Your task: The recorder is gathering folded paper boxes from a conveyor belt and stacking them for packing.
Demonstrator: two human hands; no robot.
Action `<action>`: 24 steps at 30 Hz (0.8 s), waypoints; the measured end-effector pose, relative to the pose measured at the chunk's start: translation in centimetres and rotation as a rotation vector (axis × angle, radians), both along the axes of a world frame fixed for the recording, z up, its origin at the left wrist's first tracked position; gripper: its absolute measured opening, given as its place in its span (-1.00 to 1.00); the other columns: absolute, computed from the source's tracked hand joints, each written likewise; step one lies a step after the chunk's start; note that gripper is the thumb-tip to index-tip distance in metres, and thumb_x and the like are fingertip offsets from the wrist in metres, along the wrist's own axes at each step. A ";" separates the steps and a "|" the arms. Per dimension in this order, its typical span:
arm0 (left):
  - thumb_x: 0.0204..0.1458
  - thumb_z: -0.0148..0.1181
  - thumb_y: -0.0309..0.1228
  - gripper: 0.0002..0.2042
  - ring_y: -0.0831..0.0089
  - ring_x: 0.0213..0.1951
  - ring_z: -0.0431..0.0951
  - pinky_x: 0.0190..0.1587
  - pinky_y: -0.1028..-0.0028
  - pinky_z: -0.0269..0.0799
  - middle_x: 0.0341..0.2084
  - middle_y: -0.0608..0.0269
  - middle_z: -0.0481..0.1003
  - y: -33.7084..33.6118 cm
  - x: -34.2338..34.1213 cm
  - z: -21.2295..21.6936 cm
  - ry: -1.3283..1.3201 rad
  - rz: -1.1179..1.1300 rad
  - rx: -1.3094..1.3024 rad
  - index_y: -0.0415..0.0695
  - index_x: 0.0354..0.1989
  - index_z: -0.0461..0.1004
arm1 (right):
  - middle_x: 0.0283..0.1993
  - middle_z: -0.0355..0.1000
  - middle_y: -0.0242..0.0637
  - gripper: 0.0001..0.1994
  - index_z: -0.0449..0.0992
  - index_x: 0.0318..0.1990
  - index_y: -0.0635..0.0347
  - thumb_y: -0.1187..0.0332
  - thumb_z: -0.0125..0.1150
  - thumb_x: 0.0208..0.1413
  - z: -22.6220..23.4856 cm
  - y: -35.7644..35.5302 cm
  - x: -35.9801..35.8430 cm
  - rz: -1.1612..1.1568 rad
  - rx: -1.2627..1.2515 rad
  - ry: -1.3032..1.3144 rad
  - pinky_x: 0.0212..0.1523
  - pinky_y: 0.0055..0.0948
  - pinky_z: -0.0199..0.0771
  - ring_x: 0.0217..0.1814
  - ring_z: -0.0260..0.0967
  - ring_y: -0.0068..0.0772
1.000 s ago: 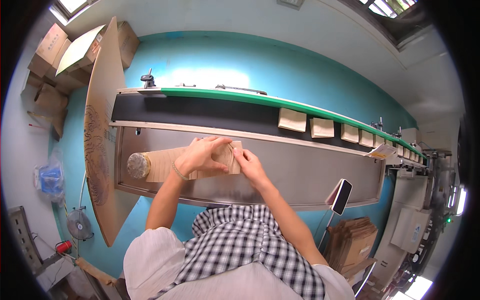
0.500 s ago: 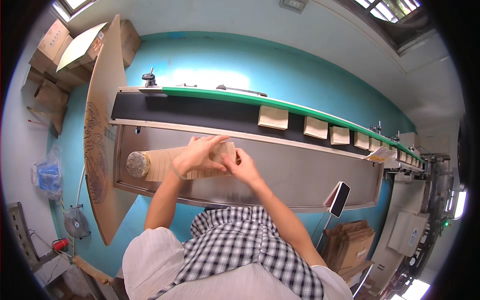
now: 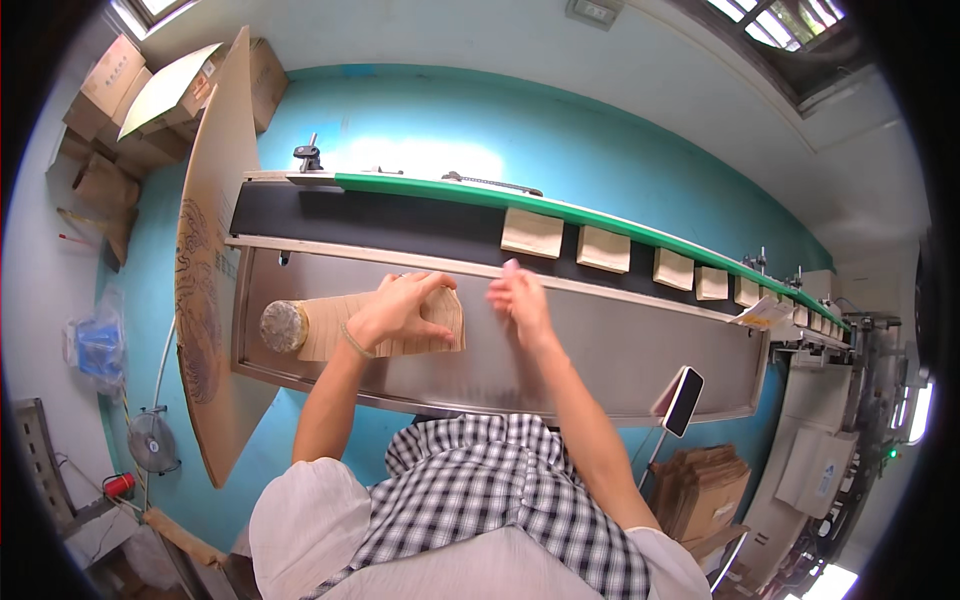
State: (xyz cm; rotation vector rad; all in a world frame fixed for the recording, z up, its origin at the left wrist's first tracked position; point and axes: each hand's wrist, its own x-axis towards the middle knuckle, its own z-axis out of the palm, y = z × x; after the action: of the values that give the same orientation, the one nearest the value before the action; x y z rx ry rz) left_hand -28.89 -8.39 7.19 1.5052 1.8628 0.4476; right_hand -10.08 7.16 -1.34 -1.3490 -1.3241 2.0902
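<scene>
A long row of tan paper packets (image 3: 325,328), pressed side by side, lies in a shallow metal tray (image 3: 640,345). My left hand (image 3: 398,310) arches over its right end, thumb and fingers gripping the packets from both sides. Against the row's left end sits a round object (image 3: 284,326) that looks wrapped in clear plastic. My right hand (image 3: 522,305) is raised over the tray near the conveyor's front rail, fingers loosely bent and apart, with nothing visible in them. Just beyond it, the nearest pale packet (image 3: 532,232) rests on the black conveyor belt (image 3: 400,213).
Several more packets (image 3: 604,249) are spaced along the belt toward the right, beside a green guide rail (image 3: 430,188). A tall cardboard sheet (image 3: 212,270) stands at the tray's left end. A phone on a stand (image 3: 683,402) rises at the front right, near folded cardboard (image 3: 703,485).
My right hand has left the row's right end and moved up and right toward the belt. My left hand stays on the row. The belt packets have shifted left.
</scene>
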 end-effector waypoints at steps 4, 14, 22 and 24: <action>-0.30 0.50 0.09 -0.22 0.22 0.10 0.49 0.16 0.15 0.19 0.05 0.20 0.52 -0.8 -0.4 -1.1 0.022 0.014 0.105 0.10 0.16 0.40 | -0.24 0.48 -0.33 -0.55 0.45 0.00 0.27 -0.01 0.12 0.32 0.0 -7.1 -1.0 0.361 0.378 -0.082 -0.32 -0.56 0.44 -0.29 0.42 -0.59; -0.22 0.49 0.04 -0.31 0.16 0.11 0.48 0.16 0.17 0.23 0.02 0.18 0.53 -1.1 -1.3 0.2 -0.001 0.032 0.059 0.06 0.12 0.42 | -0.14 0.54 -0.23 -0.58 0.48 -0.01 0.41 0.15 0.26 0.23 -0.2 -3.9 0.5 0.417 0.208 -0.159 -0.24 -0.44 0.53 -0.19 0.49 -0.51; -0.22 0.47 0.06 -0.31 0.20 0.09 0.49 0.16 0.17 0.20 0.00 0.19 0.53 -1.4 -1.6 -0.7 -0.056 0.039 0.034 0.06 0.11 0.41 | -0.29 0.47 -0.35 -0.50 0.46 0.02 0.29 -0.01 0.26 0.24 0.1 -6.0 -2.4 0.315 0.269 -0.003 -0.27 -0.52 0.48 -0.28 0.42 -0.58; -0.21 0.48 0.03 -0.33 0.17 0.11 0.48 0.18 0.17 0.21 0.00 0.17 0.53 -1.9 -1.5 -0.7 0.041 0.047 0.150 0.05 0.10 0.43 | -0.23 0.50 -0.32 -0.47 0.47 0.04 0.32 -0.03 0.29 0.21 0.5 -7.5 -2.7 0.350 0.343 0.014 -0.21 -0.48 0.50 -0.23 0.42 -0.55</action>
State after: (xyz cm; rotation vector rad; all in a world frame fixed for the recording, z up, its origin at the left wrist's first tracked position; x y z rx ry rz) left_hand -30.42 -10.24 6.45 1.5813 1.9361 0.5945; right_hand -12.81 -0.33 -0.86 -1.0140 -1.9218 1.9445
